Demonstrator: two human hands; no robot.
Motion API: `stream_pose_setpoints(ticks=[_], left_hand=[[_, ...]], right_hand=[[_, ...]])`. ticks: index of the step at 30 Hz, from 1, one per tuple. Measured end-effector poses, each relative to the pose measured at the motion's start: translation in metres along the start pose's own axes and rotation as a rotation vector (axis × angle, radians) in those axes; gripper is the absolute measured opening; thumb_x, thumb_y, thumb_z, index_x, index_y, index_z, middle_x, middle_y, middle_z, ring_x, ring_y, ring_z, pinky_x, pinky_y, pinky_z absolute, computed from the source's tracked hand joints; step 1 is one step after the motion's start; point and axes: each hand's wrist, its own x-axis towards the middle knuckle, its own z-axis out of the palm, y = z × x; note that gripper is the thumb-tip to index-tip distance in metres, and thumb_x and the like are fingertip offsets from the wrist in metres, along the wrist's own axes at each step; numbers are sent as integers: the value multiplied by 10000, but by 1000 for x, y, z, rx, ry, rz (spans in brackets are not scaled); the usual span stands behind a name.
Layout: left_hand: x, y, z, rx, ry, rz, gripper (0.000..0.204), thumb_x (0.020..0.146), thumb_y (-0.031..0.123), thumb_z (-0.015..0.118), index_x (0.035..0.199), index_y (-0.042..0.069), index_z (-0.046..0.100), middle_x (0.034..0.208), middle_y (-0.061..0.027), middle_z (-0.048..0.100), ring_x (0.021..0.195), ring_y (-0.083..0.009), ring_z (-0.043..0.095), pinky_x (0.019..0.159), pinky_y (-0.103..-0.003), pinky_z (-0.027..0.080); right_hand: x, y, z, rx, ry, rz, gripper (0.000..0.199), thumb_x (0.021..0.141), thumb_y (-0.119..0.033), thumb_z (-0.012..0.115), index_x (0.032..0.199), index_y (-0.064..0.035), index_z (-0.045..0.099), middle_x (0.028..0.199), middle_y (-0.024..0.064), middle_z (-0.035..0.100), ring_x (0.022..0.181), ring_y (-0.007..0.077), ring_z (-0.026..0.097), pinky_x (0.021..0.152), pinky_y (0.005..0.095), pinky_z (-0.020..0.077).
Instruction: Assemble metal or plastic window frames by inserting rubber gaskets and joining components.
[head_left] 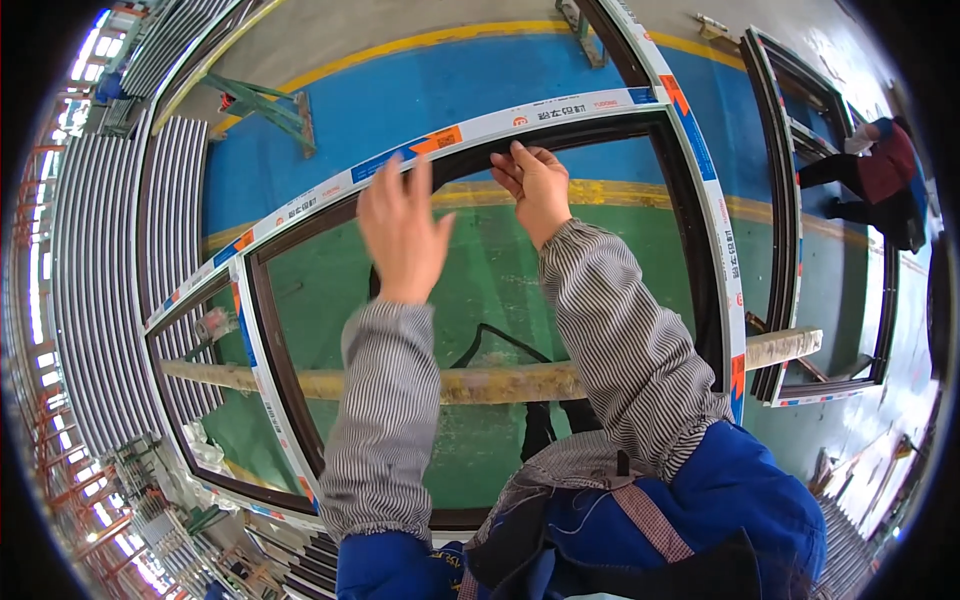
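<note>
A large window frame (pixel 722 230) lies in front of me, its dark inner profiles edged by white, blue and orange protective film. My right hand (pixel 540 190) is at the far inner edge, thumb and fingers pinched on what looks like a black sealing strip (pixel 600 132) running along that edge. To its left, my left hand (pixel 402 225) is raised near the same edge, motion-blurred, fingers extended and thumb apart, holding nothing visible. Below, within the frame opening, a thin black strip (pixel 490 330) forms a bent loop; where its ends lead is hidden.
A padded bar (pixel 470 386) crosses beneath the frame. Stacked metal profiles (pixel 95 290) stand at left, near a green stand (pixel 270 112). At right a person (pixel 890 170) bends by another frame (pixel 785 220). The floor is green and blue with yellow lines.
</note>
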Motion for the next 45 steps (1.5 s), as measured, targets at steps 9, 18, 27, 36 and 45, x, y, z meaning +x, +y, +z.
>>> stream_pose_setpoints(ticks=[9, 18, 27, 36, 45], left_hand=[[77, 10, 53, 57, -91, 318, 637, 743, 221, 740, 1305, 63, 483, 1003, -60, 585, 931, -231, 580, 832, -375, 473], [78, 10, 51, -23, -108, 271, 690, 694, 229, 795, 1295, 72, 496, 1000, -46, 584, 933, -224, 577, 798, -368, 469], [78, 21, 59, -68, -31, 172, 658, 720, 249, 774, 1300, 102, 500, 1079, -53, 583, 950, -239, 569, 816, -380, 463], [-30, -21, -50, -147, 265, -64, 671, 755, 291, 764, 1326, 80, 481, 1278, -124, 519, 1247, -316, 431, 1040, -464, 332], [-354, 31, 15, -1026, -21, -1467, 880, 671, 90, 789, 1393, -53, 306, 1398, -236, 391, 1301, -327, 399, 1073, -404, 361]], right_hand=[[9, -11, -11, -135, -154, 130, 118, 921, -127, 633, 899, -41, 554, 743, 40, 638, 550, 66, 520, 575, 263, 557], [5, -69, -8, -1647, -244, -1445, 536, 686, -171, 779, 1171, -113, 557, 1129, 69, 543, 1090, 279, 507, 958, 453, 384], [41, -87, -2, -1824, -577, -1673, 477, 675, -299, 785, 1051, -121, 551, 903, 16, 543, 883, 207, 562, 797, 350, 434], [-32, -75, -17, -1681, -508, -1367, 654, 748, -189, 755, 1326, -99, 462, 1386, 150, 430, 1271, 342, 413, 1043, 464, 330], [-178, -21, -128, -1519, -700, -938, 398, 788, -127, 710, 1152, -44, 571, 1251, 147, 539, 1144, 359, 517, 965, 454, 402]])
